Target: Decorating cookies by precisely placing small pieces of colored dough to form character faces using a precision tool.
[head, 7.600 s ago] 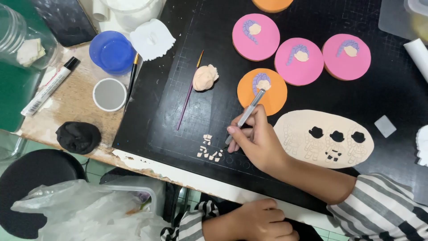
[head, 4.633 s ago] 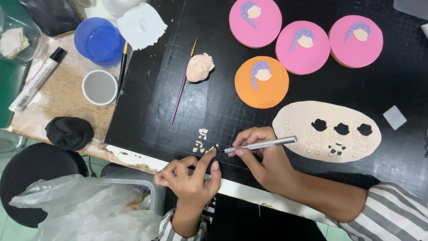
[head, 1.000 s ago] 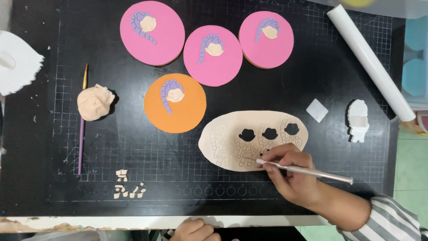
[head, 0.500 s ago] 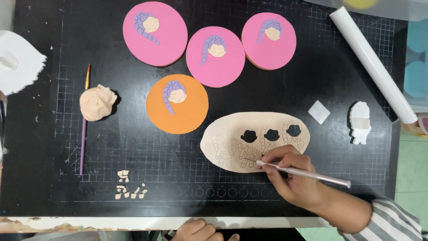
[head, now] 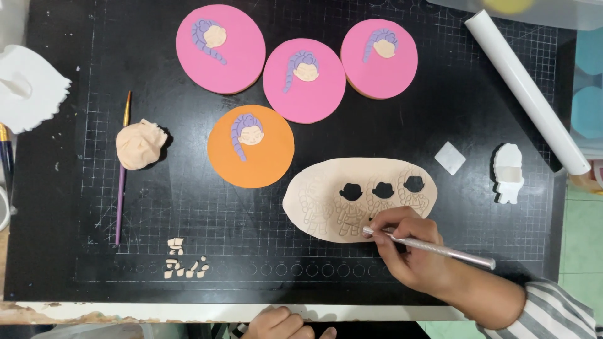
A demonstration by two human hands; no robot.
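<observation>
My right hand (head: 411, 251) grips a thin silver tool (head: 433, 249) like a pen, its tip on the lower edge of a flat beige rolled-out sheet (head: 314, 201) with three dark cut-out holes and stamped figure outlines. My left hand (head: 282, 323) rests at the mat's front edge, mostly out of frame, fingers curled, holding nothing visible. Small beige cut pieces (head: 184, 260) lie at the lower left of the black cutting mat (head: 188, 213). An orange disc (head: 251, 145) with a purple-haired face sits above the sheet.
Three pink discs (head: 304, 80) with similar faces line the top. A beige lump (head: 139, 144) and a purple-handled brush (head: 121, 169) lie at left. A white roller (head: 527, 94), a white cutter (head: 507, 172), a small white square (head: 450, 157) and crumpled white paper (head: 28, 88) surround them.
Seconds ago my right hand worked near the small cut pieces at lower left; it has since moved right to the beige sheet. Over the last second it barely shifted.
</observation>
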